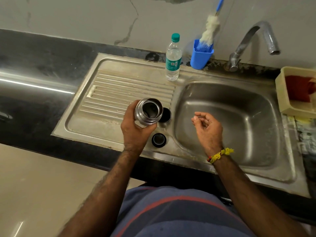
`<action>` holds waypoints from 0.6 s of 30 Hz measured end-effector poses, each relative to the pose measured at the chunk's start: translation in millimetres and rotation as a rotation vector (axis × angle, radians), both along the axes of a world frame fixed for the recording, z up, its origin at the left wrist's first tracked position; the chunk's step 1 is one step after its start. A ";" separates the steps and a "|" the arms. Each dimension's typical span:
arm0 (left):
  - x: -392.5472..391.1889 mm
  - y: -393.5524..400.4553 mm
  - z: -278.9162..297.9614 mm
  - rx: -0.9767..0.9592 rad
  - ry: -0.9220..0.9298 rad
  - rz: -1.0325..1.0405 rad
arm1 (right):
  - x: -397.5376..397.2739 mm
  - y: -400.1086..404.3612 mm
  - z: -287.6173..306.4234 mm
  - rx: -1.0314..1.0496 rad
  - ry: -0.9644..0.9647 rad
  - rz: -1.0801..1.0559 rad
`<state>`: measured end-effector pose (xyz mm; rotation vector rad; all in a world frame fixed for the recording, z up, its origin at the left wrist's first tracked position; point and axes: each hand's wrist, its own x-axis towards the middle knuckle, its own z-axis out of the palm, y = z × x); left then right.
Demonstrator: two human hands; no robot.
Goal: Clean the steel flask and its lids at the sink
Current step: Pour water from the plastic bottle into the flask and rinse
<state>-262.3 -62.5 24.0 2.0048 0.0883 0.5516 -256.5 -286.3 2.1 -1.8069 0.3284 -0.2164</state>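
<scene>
1. Our left hand (136, 129) grips the open cylindrical steel flask (148, 111) upright over the ribbed steel drainboard (109, 89), mouth toward us.
2. Our right hand (207, 128) hangs over the steel sink basin (239, 120), fingers loosely curled, holding nothing.
3. Two round black lids (159, 140) lie on the drainboard, one (166, 115) just behind the flask.
4. Risk: both lids sit near the basin edge; a knock from the flask could tip them in.
5. Risk: a wet one-handed grip could let the flask slip.

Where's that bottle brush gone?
In the head view the bottle brush stands bristles-down in the blue cup by the back wall, between the water bottle and the tap.
</scene>
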 end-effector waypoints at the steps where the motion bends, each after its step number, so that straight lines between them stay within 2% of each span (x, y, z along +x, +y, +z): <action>1: -0.6 0.4 -0.1 -0.009 0.014 0.003 | -0.8 -0.6 -0.3 -0.010 -0.001 -0.004; 9: 8.9 32.9 -14.6 -0.172 0.234 0.113 | -2.3 -6.6 -11.6 -0.014 0.068 -0.051; 13: 22.0 45.5 -15.7 -0.237 0.244 0.170 | 10.2 -5.4 -8.5 -0.031 0.102 -0.047; 18: 35.7 57.9 -12.8 -0.231 0.234 0.126 | 45.2 -0.8 13.4 -0.098 0.067 -0.031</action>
